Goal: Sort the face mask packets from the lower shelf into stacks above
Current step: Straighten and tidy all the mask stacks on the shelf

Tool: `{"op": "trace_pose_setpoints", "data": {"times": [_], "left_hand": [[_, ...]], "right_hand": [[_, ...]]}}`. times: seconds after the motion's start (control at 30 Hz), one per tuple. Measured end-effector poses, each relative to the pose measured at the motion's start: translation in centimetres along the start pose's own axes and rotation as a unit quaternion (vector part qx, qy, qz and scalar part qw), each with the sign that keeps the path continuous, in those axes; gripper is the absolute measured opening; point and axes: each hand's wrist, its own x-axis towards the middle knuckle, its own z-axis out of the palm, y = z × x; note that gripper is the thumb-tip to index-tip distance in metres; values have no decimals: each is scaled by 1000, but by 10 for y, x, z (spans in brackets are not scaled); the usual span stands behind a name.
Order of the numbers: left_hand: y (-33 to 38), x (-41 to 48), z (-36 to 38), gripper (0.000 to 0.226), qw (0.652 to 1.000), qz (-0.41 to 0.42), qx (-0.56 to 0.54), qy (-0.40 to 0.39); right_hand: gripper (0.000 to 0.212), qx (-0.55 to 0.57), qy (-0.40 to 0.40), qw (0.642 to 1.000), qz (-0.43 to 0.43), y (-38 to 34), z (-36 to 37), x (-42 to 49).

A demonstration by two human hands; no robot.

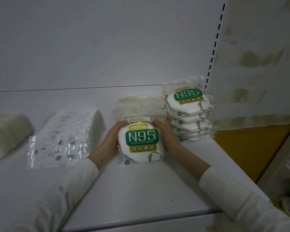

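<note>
Your left hand (110, 143) and right hand (168, 137) each clamp their grip on opposite side edges of an N95 packet (141, 141), with the fingers curled over its far end. The packet sits face-up at the shelf (141, 185), just left of the N95 stack (190, 114).

hands: left hand (110, 139) and right hand (167, 136) grip n95 packet (141, 141), frame centre
right of it: n95 stack (190, 113)
left: clear packets (64, 136)
</note>
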Motion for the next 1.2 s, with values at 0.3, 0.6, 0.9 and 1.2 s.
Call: {"op": "trace_pose_setpoints", "data": {"times": [0.3,0.6,0.9,1.2], "left_hand": [[-2,-2,8,20,1000,-1,-10,20],[33,-11,-6,75,983,99,134,79],[85,-27,14,26,892,283,335,107],[98,-11,68,17,838,308,448,32]], "right_hand": [[44,-28,48,997,51,0,6,-5],[49,-173,51,981,-72,-33,0,-31],[45,-348,41,919,-182,-87,-4,-70],[43,-527,143,800,-247,-141,-49,-74]]}}
